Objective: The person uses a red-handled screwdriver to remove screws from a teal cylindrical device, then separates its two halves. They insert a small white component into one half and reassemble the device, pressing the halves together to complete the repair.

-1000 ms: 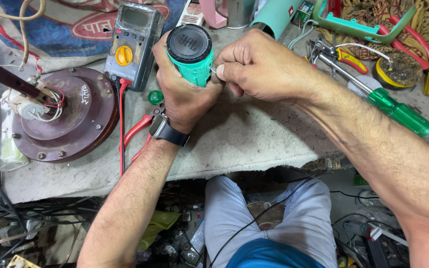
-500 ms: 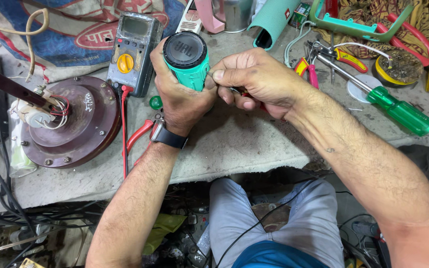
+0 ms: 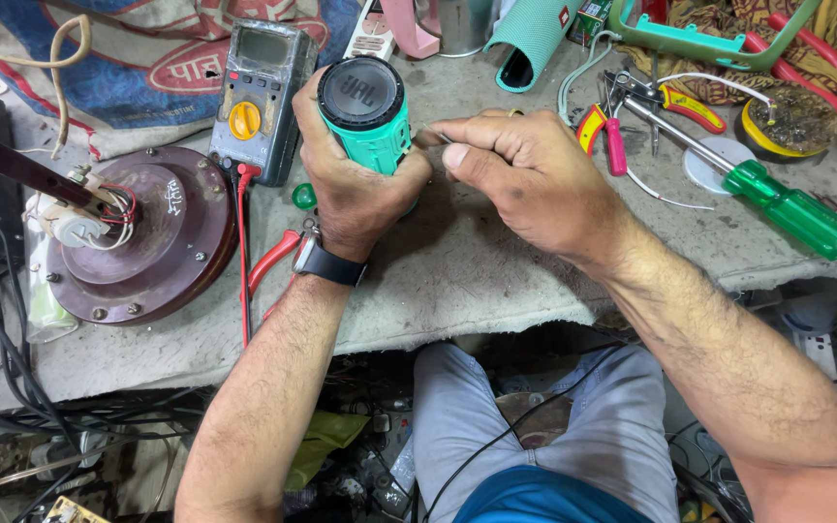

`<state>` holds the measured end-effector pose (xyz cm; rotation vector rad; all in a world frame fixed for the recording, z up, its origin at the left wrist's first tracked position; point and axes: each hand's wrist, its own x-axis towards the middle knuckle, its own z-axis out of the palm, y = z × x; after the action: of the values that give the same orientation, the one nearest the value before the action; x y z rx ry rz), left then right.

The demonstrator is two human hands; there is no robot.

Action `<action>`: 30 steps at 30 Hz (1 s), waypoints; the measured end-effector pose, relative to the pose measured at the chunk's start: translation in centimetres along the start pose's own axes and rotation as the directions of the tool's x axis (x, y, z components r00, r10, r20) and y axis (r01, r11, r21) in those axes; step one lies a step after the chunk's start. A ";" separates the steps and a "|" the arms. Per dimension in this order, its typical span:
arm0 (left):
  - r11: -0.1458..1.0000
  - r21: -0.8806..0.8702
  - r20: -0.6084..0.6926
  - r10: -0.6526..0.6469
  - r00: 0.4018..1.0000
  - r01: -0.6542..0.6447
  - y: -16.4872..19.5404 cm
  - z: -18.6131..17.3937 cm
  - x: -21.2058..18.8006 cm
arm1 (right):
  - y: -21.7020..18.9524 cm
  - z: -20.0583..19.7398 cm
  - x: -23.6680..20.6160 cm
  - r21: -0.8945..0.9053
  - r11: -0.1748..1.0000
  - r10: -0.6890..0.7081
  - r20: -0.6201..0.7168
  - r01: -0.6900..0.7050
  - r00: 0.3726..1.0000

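The left hand (image 3: 356, 189) was closed around a teal cylindrical speaker (image 3: 368, 121), held upright above the grey table (image 3: 457, 281) with its black round end cap turned toward the camera. Compared with the view one second earlier, the speaker sat in the same grasp and at nearly the same spot over the table; only the camera had drifted, so the whole scene appeared slightly shifted.

The right hand (image 3: 525, 174) was closed in a pinch, thumb and fingertips pressed together at the speaker's right side. A thin, pale, pointed object showed just beyond the fingertips, touching or nearly touching the casing; its kind could not be determined. One second earlier the same hand lay tight against the speaker with the fingers more bunched; half a second earlier it had already opened a small gap. The pinch was therefore judged to have drawn slightly outward from the casing while staying at its side seam, which suggested fine work on the body of the speaker and not a change of grip.

Surrounding items showed no change of position:
- a grey multimeter (image 3: 256, 97) with its red lead, just left of the left hand;
- a round maroon motor housing (image 3: 147, 247) further left;
- a green-handled screwdriver (image 3: 796, 208) to the right, well apart from both hands;
- a detached teal mesh sleeve (image 3: 530, 44) at the far edge.
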<state>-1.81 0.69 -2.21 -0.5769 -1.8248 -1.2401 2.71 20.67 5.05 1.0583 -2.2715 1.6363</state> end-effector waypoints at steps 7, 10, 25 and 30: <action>1.000 0.023 -0.018 0.010 1.000 -0.009 0.1 -0.2 -0.3 | 0.6 -0.1 0.0 0.348 0.820 0.433 0.140 -0.454 0.890; 0.999 -0.007 -0.007 -0.031 0.999 0.031 0.1 -0.3 -0.3 | 0.9 0.0 0.3 0.521 0.682 0.465 0.234 -0.514 0.854; 1.000 0.012 -0.003 0.007 1.000 -0.007 0.0 -0.2 -0.3 | -0.2 0.9 1.3 0.407 0.764 0.496 0.127 -0.501 0.859; 1.000 -0.011 0.000 0.013 1.000 -0.013 -0.2 -0.3 -0.3 | -0.3 1.1 1.6 0.376 0.785 0.482 0.127 -0.492 0.867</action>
<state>-1.69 0.41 -2.50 -0.5937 -1.8127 -1.2418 2.02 18.93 5.64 0.5558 -2.4270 2.3805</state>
